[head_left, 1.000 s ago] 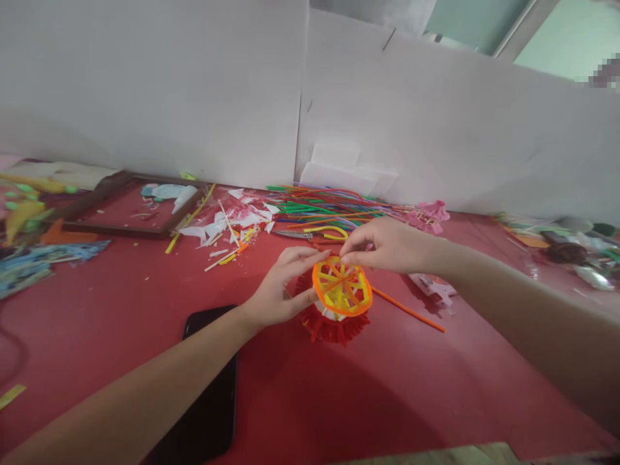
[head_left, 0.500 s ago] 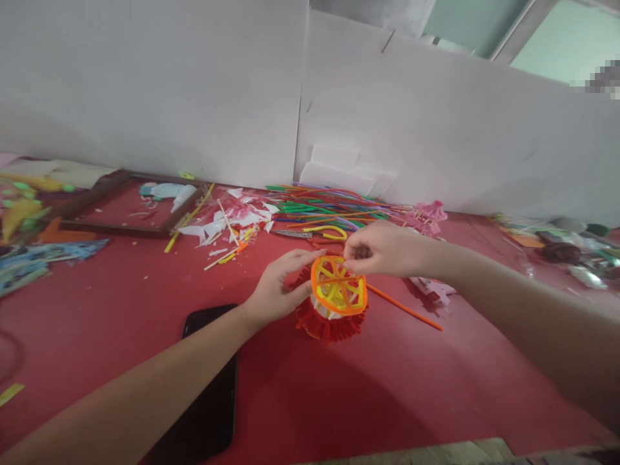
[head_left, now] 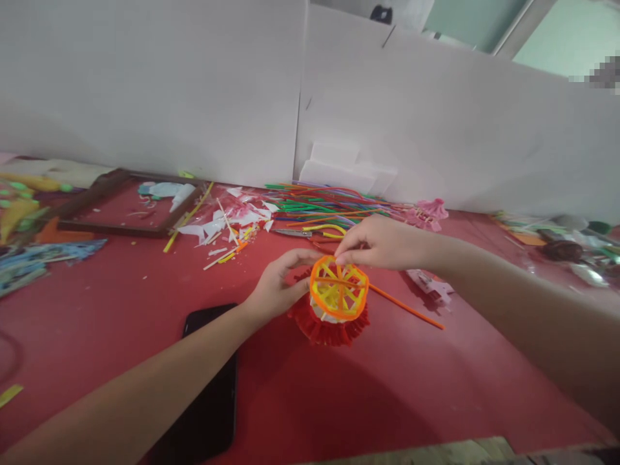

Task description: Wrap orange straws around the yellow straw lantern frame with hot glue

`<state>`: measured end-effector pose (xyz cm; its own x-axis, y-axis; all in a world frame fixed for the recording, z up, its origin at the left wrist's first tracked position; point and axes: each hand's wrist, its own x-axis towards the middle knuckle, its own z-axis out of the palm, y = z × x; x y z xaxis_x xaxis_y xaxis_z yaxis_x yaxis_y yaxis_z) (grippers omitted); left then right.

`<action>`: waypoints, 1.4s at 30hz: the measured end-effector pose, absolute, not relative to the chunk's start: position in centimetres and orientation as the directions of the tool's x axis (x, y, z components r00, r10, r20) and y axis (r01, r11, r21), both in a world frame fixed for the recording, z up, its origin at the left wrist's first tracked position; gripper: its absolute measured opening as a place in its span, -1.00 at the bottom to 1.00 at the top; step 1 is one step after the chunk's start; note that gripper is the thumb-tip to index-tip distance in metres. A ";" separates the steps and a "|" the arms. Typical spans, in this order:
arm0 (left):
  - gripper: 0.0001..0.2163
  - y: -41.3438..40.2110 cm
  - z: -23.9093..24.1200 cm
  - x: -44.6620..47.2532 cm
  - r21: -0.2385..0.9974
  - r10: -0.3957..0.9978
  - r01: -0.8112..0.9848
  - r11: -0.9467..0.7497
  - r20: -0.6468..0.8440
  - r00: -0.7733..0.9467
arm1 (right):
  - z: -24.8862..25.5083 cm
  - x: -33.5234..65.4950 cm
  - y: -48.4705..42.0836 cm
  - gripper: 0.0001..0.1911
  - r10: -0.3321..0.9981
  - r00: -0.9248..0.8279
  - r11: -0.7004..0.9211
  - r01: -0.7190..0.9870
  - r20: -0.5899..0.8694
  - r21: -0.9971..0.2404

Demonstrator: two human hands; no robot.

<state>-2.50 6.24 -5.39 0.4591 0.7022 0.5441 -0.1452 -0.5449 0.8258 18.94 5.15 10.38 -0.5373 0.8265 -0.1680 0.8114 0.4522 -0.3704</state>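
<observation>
Near the middle of the red table, a small craft piece: an orange ring with yellow and orange spokes, seated on a red fringed base. Left hand cupped against the ring's left edge, thumb and fingers closed on it. Right hand pinched on the ring's far rim, fingertips meeting at the top. Just beside the base on the right, a loose orange straw angled toward the near right, with a pale pink glue gun lying beyond it under the right forearm. To the near left, a black phone partly hidden by the left forearm. Farther back, a heap of coloured straws and white paper scraps, with a wooden frame at far left. White boards walling the far edge. Open red surface near and to the near right of the piece; bare stretch also on the left between phone and scraps. At the very near edge, a strip of the table's wooden lip.
</observation>
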 end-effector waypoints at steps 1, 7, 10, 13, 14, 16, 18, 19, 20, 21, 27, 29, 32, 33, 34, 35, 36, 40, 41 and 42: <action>-0.69 6.3 -5.4 -2.5 0.832 0.713 -0.142 -0.536 0.537 0.452 | 10.2 18.8 5.2 -0.76 0.816 -0.551 0.463 0.805 -0.176 -0.371; -0.70 6.6 -5.2 -2.3 0.854 0.739 -0.168 -0.492 0.512 0.438 | 9.7 18.6 5.3 -0.77 0.794 -0.586 0.513 0.789 -0.163 -0.338; -0.70 6.8 -5.1 -2.2 0.865 0.745 -0.188 -0.466 0.498 0.443 | 9.6 18.8 5.2 -0.75 0.761 -0.632 0.579 0.764 -0.147 -0.284; -0.73 6.9 -5.1 -2.3 0.877 0.754 -0.184 -0.444 0.477 0.452 | 9.1 19.0 5.1 -0.76 0.717 -0.690 0.656 0.717 -0.101 -0.237; -0.74 6.9 -5.2 -2.3 0.879 0.755 -0.183 -0.440 0.472 0.455 | 8.9 19.1 5.1 -0.78 0.711 -0.699 0.669 0.707 -0.081 -0.227; -0.78 6.6 -5.2 -2.4 0.881 0.752 -0.185 -0.436 0.469 0.463 | 8.6 19.3 5.1 -0.81 0.717 -0.696 0.673 0.707 -0.044 -0.216; -0.80 6.2 -5.1 -2.5 0.878 0.749 -0.189 -0.440 0.475 0.461 | 8.4 19.5 5.1 -0.82 0.746 -0.666 0.648 0.732 -0.021 -0.209; -0.78 6.0 -5.0 -2.5 0.873 0.748 -0.193 -0.448 0.484 0.454 | 8.3 19.6 5.1 -0.82 0.770 -0.637 0.621 0.756 -0.017 -0.208; -0.74 5.7 -4.8 -2.6 0.866 0.746 -0.202 -0.456 0.497 0.444 | 8.3 19.7 5.0 -0.81 0.800 -0.599 0.583 0.785 -0.018 -0.211; -0.69 5.5 -4.7 -2.7 0.852 0.734 -0.207 -0.480 0.520 0.437 | 8.3 19.7 4.9 -0.81 0.833 -0.554 0.536 0.815 -0.021 -0.219; -0.15 4.7 -3.9 -2.9 0.626 0.544 -0.005 -0.780 0.682 0.489 | 8.6 19.2 3.8 -0.79 0.953 -0.291 0.251 0.913 -0.082 -0.321; -0.17 4.7 -3.8 -2.8 0.602 0.540 0.041 -0.797 0.681 0.495 | 8.9 19.2 3.6 -0.71 0.946 -0.293 0.244 0.924 -0.136 -0.294; -0.33 4.9 -3.6 -2.8 0.566 0.493 0.029 -0.824 0.690 0.530 | 9.5 19.3 3.6 -0.63 0.952 -0.279 0.240 0.934 -0.122 -0.264; -0.35 5.0 -3.5 -2.9 0.555 0.473 0.011 -0.832 0.697 0.539 | 9.6 19.3 3.7 -0.65 0.956 -0.277 0.241 0.928 -0.097 -0.284; -0.36 5.1 -3.5 -3.0 0.548 0.456 -0.008 -0.837 0.705 0.543 | 9.7 19.4 3.8 -0.69 0.956 -0.283 0.247 0.917 -0.077 -0.313; -0.36 5.2 -3.5 -3.0 0.549 0.453 -0.017 -0.836 0.707 0.544 | 9.7 19.5 3.9 -0.72 0.950 -0.302 0.261 0.902 -0.072 -0.343; -0.36 5.3 -3.5 -3.1 0.557 0.459 -0.018 -0.831 0.703 0.544 | 9.7 19.5 4.0 -0.72 0.940 -0.329 0.277 0.888 -0.087 -0.368; -0.35 5.5 -3.7 -3.3 0.585 0.476 -0.016 -0.811 0.676 0.562 | 9.5 19.7 4.2 -0.70 0.898 -0.401 0.301 0.861 -0.183 -0.410; -0.35 5.5 -3.7 -3.3 0.591 0.477 -0.021 -0.806 0.671 0.568 | 9.5 19.8 4.2 -0.71 0.894 -0.403 0.297 0.860 -0.195 -0.414; -0.35 5.5 -3.7 -3.3 0.599 0.479 -0.026 -0.801 0.666 0.572 | 9.5 19.8 4.2 -0.71 0.893 -0.400 0.291 0.861 -0.204 -0.417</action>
